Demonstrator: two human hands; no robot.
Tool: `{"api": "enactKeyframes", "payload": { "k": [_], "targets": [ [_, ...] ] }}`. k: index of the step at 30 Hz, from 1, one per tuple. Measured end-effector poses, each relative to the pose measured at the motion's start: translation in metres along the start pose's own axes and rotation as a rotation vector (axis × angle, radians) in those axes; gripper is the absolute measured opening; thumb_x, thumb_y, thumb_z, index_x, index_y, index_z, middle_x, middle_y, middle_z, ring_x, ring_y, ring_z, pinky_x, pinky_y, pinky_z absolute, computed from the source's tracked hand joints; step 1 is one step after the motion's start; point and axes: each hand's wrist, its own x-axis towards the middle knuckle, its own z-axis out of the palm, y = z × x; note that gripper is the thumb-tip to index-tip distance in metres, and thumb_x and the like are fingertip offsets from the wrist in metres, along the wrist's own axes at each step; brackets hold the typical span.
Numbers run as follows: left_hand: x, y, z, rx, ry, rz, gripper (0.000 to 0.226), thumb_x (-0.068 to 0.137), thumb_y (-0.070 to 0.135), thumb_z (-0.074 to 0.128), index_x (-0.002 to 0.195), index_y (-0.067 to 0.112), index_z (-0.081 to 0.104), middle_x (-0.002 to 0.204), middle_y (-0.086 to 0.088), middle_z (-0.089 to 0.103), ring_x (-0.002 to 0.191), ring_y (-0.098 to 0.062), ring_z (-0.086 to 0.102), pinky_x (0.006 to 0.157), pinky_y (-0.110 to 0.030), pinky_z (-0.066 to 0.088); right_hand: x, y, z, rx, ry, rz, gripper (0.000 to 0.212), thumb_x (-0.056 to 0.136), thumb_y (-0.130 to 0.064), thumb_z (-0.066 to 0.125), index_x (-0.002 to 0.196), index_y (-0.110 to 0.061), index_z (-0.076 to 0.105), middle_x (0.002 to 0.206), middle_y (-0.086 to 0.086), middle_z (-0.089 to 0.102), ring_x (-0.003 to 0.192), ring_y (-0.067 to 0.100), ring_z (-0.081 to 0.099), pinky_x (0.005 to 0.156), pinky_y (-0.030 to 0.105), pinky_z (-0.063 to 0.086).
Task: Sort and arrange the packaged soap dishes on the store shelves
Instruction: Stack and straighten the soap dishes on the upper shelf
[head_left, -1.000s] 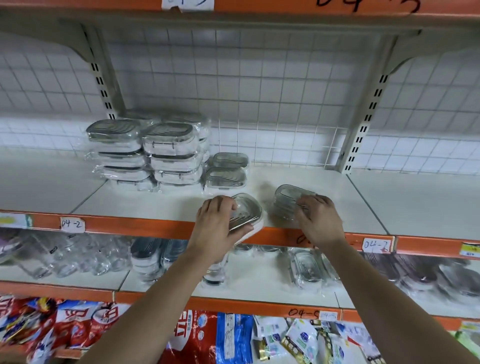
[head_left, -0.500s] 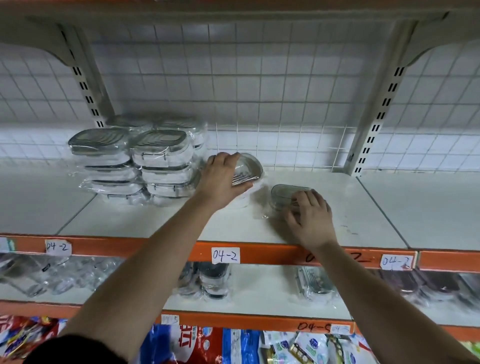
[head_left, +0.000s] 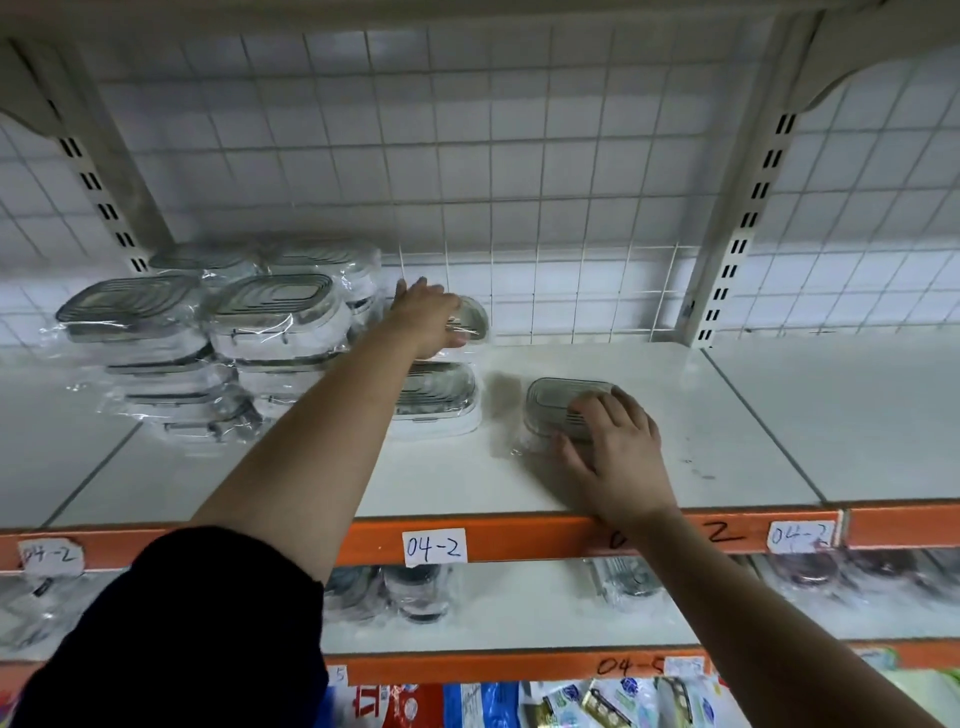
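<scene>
Stacks of plastic-wrapped grey and white soap dishes (head_left: 270, 322) stand at the left back of the white shelf (head_left: 727, 441). My left hand (head_left: 426, 319) reaches to the back and holds one packaged soap dish (head_left: 472, 319) above the rear dishes, next to the stacks. Below it a single wrapped dish (head_left: 439, 397) lies flat on the shelf. My right hand (head_left: 613, 447) rests with spread fingers on another wrapped soap dish (head_left: 558, 402) lying alone near the shelf's middle.
A wire grid (head_left: 519, 182) backs the shelf, with slotted uprights (head_left: 737, 228) at left and right. The orange front edge (head_left: 519, 540) carries "04-2" labels. A lower shelf (head_left: 519, 613) holds more wrapped dishes; colourful packets (head_left: 571, 706) lie below that.
My left hand has carried its soap dish from the shelf's front edge up and back to beside the stacks. My right hand has slid its dish slightly further in.
</scene>
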Motion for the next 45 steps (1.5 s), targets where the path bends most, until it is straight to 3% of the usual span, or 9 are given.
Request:
{"api": "enactKeyframes", "payload": {
  "k": [8,13,16,18,21,25,30,34,45],
  "targets": [
    [-0.002,-0.008,0.030,-0.179,0.181,-0.099,0.037,0.094,0.012,0.064,0.129,0.021,0.059,0.126,-0.011,0.042,0.119,-0.030,0.047,0.101,-0.034,0.041,-0.001,0.000,0.001,0.017,0.040,-0.012,0.055,0.085,-0.053,0.039,0.115,-0.014,0.063,0.122,0.007,0.062,0.130,0.039,0.045,0.102,0.052,0.039],
    [-0.015,-0.002,0.034,0.020,0.175,-0.083,0.046,0.100,0.025,0.054,0.144,0.013,0.044,0.140,-0.015,0.042,0.129,-0.033,0.043,0.106,-0.041,0.041,-0.001,0.001,0.000,-0.031,0.047,0.035,0.060,0.079,-0.056,0.042,0.120,-0.019,0.066,0.140,0.013,0.055,0.121,0.047,0.046,0.095,0.057,0.042],
    [-0.039,0.003,0.037,-0.011,0.220,-0.063,0.045,0.101,0.030,0.049,0.143,0.013,0.045,0.143,-0.013,0.042,0.128,-0.034,0.046,0.102,-0.043,0.045,0.000,0.002,0.001,-0.021,-0.003,0.086,0.061,0.079,-0.059,0.046,0.124,-0.023,0.065,0.145,0.013,0.049,0.128,0.050,0.038,0.101,0.059,0.038],
    [-0.062,0.005,0.039,-0.063,0.267,-0.022,0.042,0.100,0.031,0.049,0.138,0.014,0.051,0.138,-0.012,0.048,0.122,-0.035,0.051,0.097,-0.045,0.047,0.001,0.004,0.002,0.031,-0.058,0.118,0.058,0.082,-0.056,0.053,0.128,-0.023,0.061,0.148,0.014,0.045,0.137,0.049,0.030,0.107,0.059,0.034],
    [-0.102,0.005,0.044,-0.106,0.409,0.098,0.033,0.097,0.029,0.048,0.116,0.012,0.067,0.114,-0.011,0.064,0.099,-0.035,0.064,0.079,-0.045,0.055,0.003,0.006,0.003,0.073,-0.058,0.078,0.056,0.082,-0.052,0.059,0.125,-0.016,0.062,0.141,0.020,0.048,0.129,0.047,0.041,0.103,0.055,0.042],
    [-0.152,-0.003,0.058,-0.038,0.521,0.139,0.036,0.091,0.033,0.040,0.093,0.016,0.072,0.092,-0.001,0.069,0.084,-0.026,0.065,0.076,-0.036,0.052,0.000,0.006,0.002,0.027,-0.024,0.048,0.046,0.082,-0.033,0.076,0.121,-0.010,0.064,0.130,0.020,0.054,0.113,0.047,0.049,0.095,0.051,0.045],
    [-0.179,-0.018,0.076,-0.043,0.515,0.025,0.031,0.091,0.032,0.041,0.081,0.015,0.064,0.081,-0.002,0.064,0.074,-0.027,0.061,0.076,-0.038,0.047,-0.004,0.007,-0.002,0.076,0.107,0.001,0.050,0.083,-0.050,0.057,0.112,-0.010,0.064,0.118,0.013,0.058,0.107,0.039,0.054,0.095,0.044,0.039],
    [-0.182,-0.017,0.080,-0.136,0.542,-0.029,0.034,0.091,0.032,0.038,0.076,0.013,0.061,0.070,-0.001,0.059,0.065,-0.025,0.058,0.072,-0.037,0.047,-0.003,-0.004,-0.011,0.186,0.215,-0.069,0.049,0.085,-0.049,0.057,0.113,-0.009,0.062,0.120,0.010,0.057,0.114,0.030,0.051,0.099,0.041,0.036],
    [-0.182,-0.019,0.087,-0.067,0.658,0.021,0.032,0.087,0.030,0.046,0.059,0.016,0.056,0.055,0.000,0.054,0.048,-0.021,0.050,0.060,-0.030,0.043,0.055,-0.088,0.017,0.290,0.062,-0.182,0.049,0.081,-0.047,0.064,0.115,-0.012,0.061,0.122,0.009,0.050,0.111,0.032,0.055,0.098,0.048,0.047]
  ]
}}
